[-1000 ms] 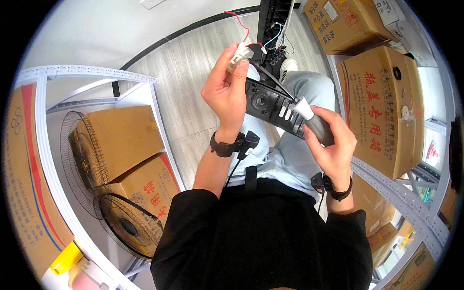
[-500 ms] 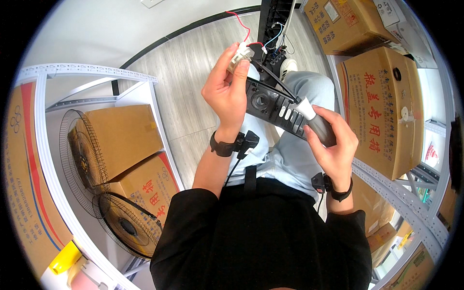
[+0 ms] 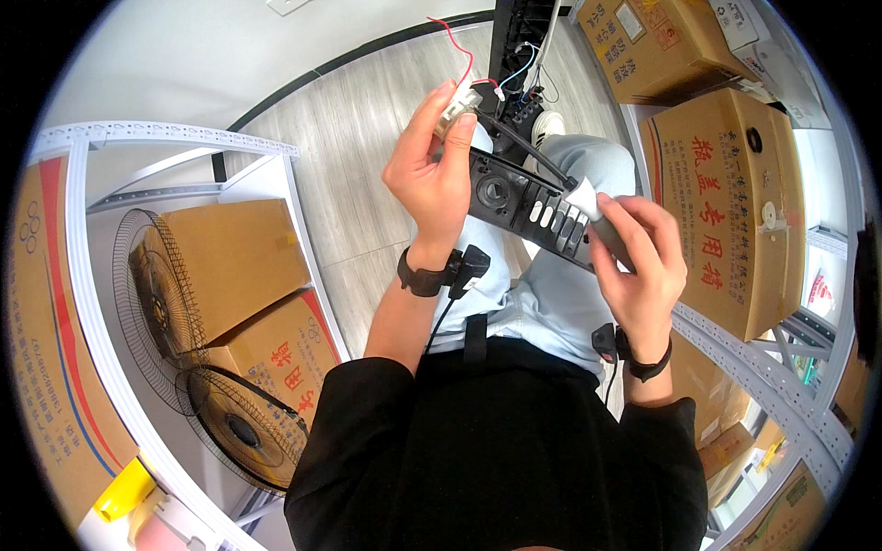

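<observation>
Pinched between the thumb and fingers of my left hand (image 3: 432,165) is a small translucent timer-like part (image 3: 458,114), with red wires running off its top. My right hand (image 3: 638,257) is closed around the grey handle of a screwdriver (image 3: 581,195) with a white collar. Its dark shaft slants up and left to the small part; the exact contact of the tip is too small to make out. Below the shaft, a black control panel (image 3: 524,209) with a round recess and a row of white and grey buttons lies over my legs.
A black upright stand (image 3: 511,55) with loose blue wires rises ahead of my knees. On the left shelf, two round wire fan guards (image 3: 241,430) lean by a cardboard box (image 3: 234,257). Large cartons (image 3: 726,216) fill the right shelf. One white shoe (image 3: 548,127) rests on the floor.
My right hand's fingers have shifted up and round the screwdriver handle, which has turned slightly. My left hand still holds the small part in nearly the same place.
</observation>
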Action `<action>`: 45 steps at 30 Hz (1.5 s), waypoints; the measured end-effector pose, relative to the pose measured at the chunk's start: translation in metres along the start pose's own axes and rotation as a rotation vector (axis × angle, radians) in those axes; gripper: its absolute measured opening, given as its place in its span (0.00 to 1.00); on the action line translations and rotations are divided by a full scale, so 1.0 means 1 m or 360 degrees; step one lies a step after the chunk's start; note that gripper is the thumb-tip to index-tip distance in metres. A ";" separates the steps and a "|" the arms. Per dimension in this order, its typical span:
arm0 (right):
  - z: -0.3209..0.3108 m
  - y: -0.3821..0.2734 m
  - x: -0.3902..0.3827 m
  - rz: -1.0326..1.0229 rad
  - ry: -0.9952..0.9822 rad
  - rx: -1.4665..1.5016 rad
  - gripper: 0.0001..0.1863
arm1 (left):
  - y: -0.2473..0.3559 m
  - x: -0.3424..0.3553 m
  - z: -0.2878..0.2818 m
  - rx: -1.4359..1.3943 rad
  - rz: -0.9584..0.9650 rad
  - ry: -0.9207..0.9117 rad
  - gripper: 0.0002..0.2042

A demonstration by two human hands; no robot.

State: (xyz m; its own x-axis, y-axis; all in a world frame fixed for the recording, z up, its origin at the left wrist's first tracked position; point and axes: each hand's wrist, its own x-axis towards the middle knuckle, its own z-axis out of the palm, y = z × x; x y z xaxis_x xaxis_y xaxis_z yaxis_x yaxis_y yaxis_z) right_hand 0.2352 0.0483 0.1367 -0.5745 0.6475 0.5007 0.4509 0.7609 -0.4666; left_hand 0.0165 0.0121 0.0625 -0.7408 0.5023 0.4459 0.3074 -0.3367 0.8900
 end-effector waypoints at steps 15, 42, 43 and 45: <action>-0.014 0.036 0.007 0.1591 -0.0745 0.2124 0.19 | -0.001 0.001 -0.004 0.0238 0.0207 -0.0081 0.15; 0.005 0.003 -0.021 0.0805 -0.0310 0.0946 0.18 | 0.020 0.014 -0.001 0.0417 0.0341 -0.0221 0.14; 0.004 0.004 -0.020 0.1007 -0.0365 0.1180 0.18 | 0.020 0.014 -0.001 0.0416 0.0320 -0.0220 0.14; 0.004 0.010 -0.017 0.1408 -0.0470 0.1649 0.19 | 0.018 0.013 -0.002 0.0428 0.0303 -0.0225 0.14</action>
State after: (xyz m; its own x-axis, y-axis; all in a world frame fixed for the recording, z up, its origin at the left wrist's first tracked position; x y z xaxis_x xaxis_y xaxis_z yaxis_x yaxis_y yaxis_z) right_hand 0.2464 0.0452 0.1204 -0.5474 0.7599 -0.3507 0.1055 -0.3530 -0.9296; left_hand 0.0110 0.0113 0.0846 -0.5711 0.5622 0.5981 0.5922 -0.2224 0.7745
